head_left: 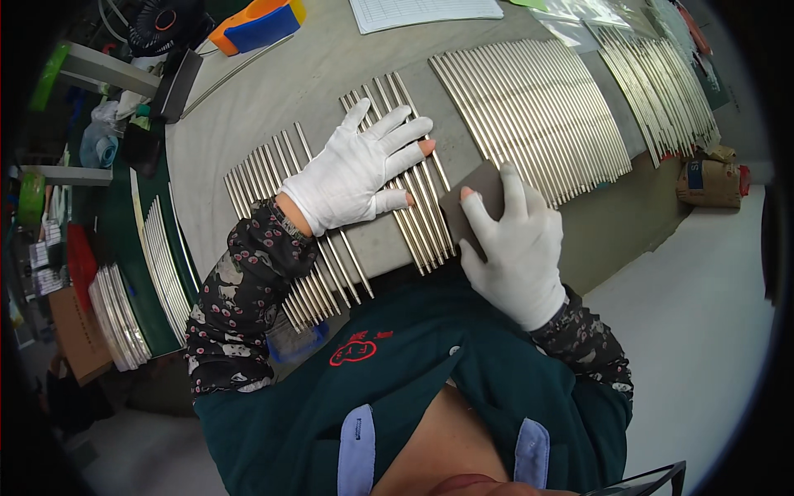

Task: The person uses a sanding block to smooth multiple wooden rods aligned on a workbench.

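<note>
My left hand (351, 174), in a white glove with bare tips on the thumb and one finger, lies open, fingers spread, across a small group of shiny metal rods (426, 227). Its palm and wrist hide part of that group and of a second group of rods (256, 174) to the left. Beside the rods' right edge, my right hand (521, 260), gloved in white too, grips a dark grey flat rectangular pad (486, 183). The pad's lower part is hidden behind the fingers. Whether it touches the nearest rod I cannot tell.
A wide row of rods (538, 116) lies to the right on the grey table (331, 62), with another bundle (662, 99) beyond. At the back are a printed sheet (422, 12), an orange and blue holder (260, 29) and a small black fan (165, 25). More rods (165, 264) lie left.
</note>
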Motion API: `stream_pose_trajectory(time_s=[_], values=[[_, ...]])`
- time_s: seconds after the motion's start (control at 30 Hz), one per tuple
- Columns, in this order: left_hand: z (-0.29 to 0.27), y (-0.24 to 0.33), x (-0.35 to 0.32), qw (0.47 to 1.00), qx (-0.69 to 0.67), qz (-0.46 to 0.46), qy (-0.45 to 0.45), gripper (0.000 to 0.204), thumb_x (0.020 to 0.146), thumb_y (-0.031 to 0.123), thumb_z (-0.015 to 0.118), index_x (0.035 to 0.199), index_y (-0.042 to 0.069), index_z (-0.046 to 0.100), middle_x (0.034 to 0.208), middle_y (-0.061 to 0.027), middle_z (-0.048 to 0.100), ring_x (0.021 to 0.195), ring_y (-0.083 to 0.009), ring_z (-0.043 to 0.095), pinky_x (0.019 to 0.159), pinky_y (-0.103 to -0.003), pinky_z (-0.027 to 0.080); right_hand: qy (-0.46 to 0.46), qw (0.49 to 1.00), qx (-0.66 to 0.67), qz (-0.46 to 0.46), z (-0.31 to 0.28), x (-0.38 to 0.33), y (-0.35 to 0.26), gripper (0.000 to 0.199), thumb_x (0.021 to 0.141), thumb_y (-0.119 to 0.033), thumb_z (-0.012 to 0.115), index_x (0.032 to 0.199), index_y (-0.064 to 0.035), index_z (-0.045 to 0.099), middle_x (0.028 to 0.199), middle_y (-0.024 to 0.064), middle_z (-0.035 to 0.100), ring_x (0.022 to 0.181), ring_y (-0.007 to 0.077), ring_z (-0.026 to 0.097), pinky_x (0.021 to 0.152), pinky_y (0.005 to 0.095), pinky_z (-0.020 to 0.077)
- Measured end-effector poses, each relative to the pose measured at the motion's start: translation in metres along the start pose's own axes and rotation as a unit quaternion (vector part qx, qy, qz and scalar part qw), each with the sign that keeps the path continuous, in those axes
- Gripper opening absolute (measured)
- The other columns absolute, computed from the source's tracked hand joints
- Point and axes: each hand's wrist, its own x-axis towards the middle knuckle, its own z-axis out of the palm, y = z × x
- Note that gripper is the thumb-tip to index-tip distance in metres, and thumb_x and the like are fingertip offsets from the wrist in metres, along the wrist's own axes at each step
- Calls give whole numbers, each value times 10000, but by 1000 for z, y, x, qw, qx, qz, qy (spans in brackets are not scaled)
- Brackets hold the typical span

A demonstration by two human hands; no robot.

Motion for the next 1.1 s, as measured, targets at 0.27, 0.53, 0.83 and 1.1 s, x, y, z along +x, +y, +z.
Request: stream_pose_trajectory(time_s=[0.27, 0.53, 0.83, 1.1], values=[[-1, 5, 5, 1000, 11, 5, 25, 696, 905, 554, 476, 1448, 125, 412, 1519, -96, 369, 1432, -319, 288, 1147, -598, 176, 12, 999, -41, -13, -2, 16, 1, 492, 691, -258, 736, 1154, -133, 628, 1257, 255, 532, 916, 286, 578, 645, 361, 456], [1, 1, 8, 999, 33, 8, -3, 735, 948, 636, 337, 1481, 129, 358, 1537, -135, 333, 1434, -359, 272, 1146, -604, 169, 5, 1000, 8, 21, -27, -29, 24, 589, 624, -219, 779, 1185, -161, 611, 1320, 214, 473, 1042, 322, 540, 765, 414, 428], [-9, -7, -4, 1000, 24, 7, 3, 737, 905, 574, 481, 1475, 122, 361, 1545, -162, 304, 1413, -387, 303, 1129, -618, 198, 86, 992, -41, 86, -20, -47, 62, 626, 611, -168, 762, 1217, -169, 607, 1341, 222, 485, 1101, 346, 516, 847, 427, 412], [3, -7, 1, 999, 39, 10, 5, 706, 932, 587, 423, 1478, 143, 364, 1550, -137, 311, 1423, -380, 282, 1132, -621, 185, 58, 995, 20, 76, -16, -52, 36, 659, 593, -173, 768, 1229, -181, 596, 1363, 218, 468, 1107, 336, 502, 880, 428, 383]])
